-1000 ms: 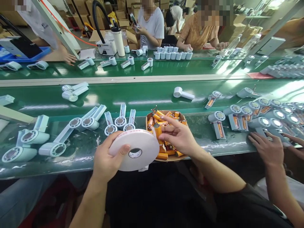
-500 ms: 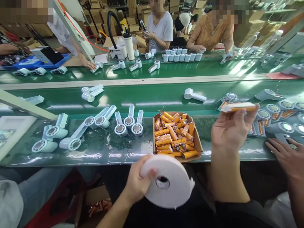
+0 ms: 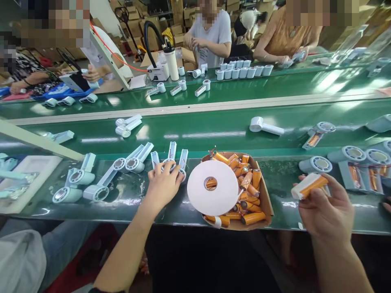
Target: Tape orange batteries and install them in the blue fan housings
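Observation:
My left hand [image 3: 164,184] reaches over a group of three light-blue plastic housings [image 3: 172,150], fingers spread on or just above their round ends. Its fingertips partly hide the housings, so firm contact cannot be told. On the right, my right hand [image 3: 328,207] grips an orange battery [image 3: 313,186] with a strip of white tape along one side. Between my hands, a large white tape roll [image 3: 195,189] rests on a cardboard box [image 3: 269,203] filled with orange wrapped batteries [image 3: 252,217].
More housings [image 3: 96,192] lie to the left, beside a white foam tray [image 3: 36,191]. Housings holding batteries [image 3: 354,175] stand at the right, near a co-worker's fingers [image 3: 387,205]. Beyond runs a green conveyor [image 3: 195,136], with people working across it.
My left hand has let go of the tape roll, now on the battery box, and moved left to the housings. My right hand has lowered with the taped battery.

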Demonstrator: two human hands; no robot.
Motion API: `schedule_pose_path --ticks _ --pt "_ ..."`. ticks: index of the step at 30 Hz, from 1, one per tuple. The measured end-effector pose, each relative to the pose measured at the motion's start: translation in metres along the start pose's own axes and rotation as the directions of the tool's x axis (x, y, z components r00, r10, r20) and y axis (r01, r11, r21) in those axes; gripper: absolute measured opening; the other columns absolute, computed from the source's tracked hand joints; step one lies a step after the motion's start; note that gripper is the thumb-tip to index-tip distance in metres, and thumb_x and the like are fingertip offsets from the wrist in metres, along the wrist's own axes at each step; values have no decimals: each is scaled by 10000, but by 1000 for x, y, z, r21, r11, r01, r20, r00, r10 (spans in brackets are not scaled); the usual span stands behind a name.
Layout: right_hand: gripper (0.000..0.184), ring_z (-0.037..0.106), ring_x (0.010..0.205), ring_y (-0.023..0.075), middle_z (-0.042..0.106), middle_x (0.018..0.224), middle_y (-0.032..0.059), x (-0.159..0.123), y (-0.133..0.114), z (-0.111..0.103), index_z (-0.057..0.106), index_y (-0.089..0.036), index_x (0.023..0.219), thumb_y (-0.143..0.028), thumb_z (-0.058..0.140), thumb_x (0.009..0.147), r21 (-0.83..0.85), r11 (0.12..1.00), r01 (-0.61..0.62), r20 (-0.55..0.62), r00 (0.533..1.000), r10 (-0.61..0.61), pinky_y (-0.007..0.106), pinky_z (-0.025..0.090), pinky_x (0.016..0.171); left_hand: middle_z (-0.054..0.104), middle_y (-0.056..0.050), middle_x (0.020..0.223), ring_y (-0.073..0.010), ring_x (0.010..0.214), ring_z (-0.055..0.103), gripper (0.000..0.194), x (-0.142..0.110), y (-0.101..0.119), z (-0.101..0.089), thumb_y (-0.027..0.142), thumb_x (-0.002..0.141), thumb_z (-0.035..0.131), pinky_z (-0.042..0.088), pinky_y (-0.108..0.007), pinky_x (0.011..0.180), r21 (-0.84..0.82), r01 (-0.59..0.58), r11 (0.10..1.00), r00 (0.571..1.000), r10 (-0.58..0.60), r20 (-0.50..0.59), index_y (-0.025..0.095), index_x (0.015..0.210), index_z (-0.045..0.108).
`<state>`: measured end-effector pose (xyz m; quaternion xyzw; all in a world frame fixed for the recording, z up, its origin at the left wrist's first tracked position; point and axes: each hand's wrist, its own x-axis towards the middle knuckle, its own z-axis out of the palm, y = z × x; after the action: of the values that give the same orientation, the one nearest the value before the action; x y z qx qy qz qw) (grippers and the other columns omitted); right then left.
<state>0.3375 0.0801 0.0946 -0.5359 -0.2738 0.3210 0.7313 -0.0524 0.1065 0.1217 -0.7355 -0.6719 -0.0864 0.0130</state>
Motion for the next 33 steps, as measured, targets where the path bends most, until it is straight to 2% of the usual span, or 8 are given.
schedule_pose_path --ticks 7,11,14,17,21,26,29,33 --pt "467 738 697 282 785 858 55 18 17 14 817 -390 920 -376 983 484 16 998 -52 -26 998 53 461 604 599 655 -189 1338 -408 1269 556 339 28 9 -10 419 898 742 470 -543 1017 165 -277 947 923 214 321 175 1128 783" --pt "404 772 767 320 794 882 20 24 11 22 811 -447 980 -398 953 605 7 1000 -22 78 997 21 549 649 688 660 -171 1314 -409 1359 493 317 53 8 -18 365 823 790 437 -538 1093 139 -433 891 853 355 383 197 1092 784" --pt "362 790 826 308 799 903 -15 32 0 35 808 -469 1014 -373 930 687 11 998 61 152 986 -62 542 672 708 656 -143 1319 -380 1302 537 391 94 15 -25 335 845 789 478 -504 1056 103 -488 866 832 427 355 232 1219 743" --pt "386 806 865 291 815 922 -4 44 -8 64 804 -416 1052 -343 944 700 96 989 116 262 955 -138 460 681 661 619 -142 1399 -317 1187 599 446 150 36 -20 145 910 664 536 -437 944 122 -540 833 805 469 365 240 1345 687" --pt "424 815 943 273 836 989 21 64 1 118 753 -327 1126 -331 929 740 144 979 145 487 851 -198 409 693 716 624 -150 1431 -320 1314 540 404 209 60 5 12 892 564 521 -420 995 61 -585 809 750 511 421 213 1168 780" --pt "395 811 894 220 842 999 41 98 35 176 735 -230 1174 -328 845 807 -38 949 312 739 648 -183 396 686 853 767 -54 1227 -243 1144 667 196 242 61 29 163 849 734 511 -299 909 -41 -563 826 729 519 447 258 1004 807" --pt "330 804 848 199 841 941 37 112 52 196 758 -201 1187 -259 752 863 -225 861 455 819 568 -86 349 663 860 805 -8 1113 -196 1034 711 127 250 57 33 286 934 673 486 -252 824 -94 -505 858 762 495 418 279 983 790" --pt "327 780 787 180 838 892 21 117 62 207 754 -207 1256 -179 646 949 -355 612 707 899 438 15 304 615 836 813 -8 1107 -206 1017 730 208 250 59 37 328 1000 572 481 -263 831 -118 -411 904 830 425 362 290 1065 765"
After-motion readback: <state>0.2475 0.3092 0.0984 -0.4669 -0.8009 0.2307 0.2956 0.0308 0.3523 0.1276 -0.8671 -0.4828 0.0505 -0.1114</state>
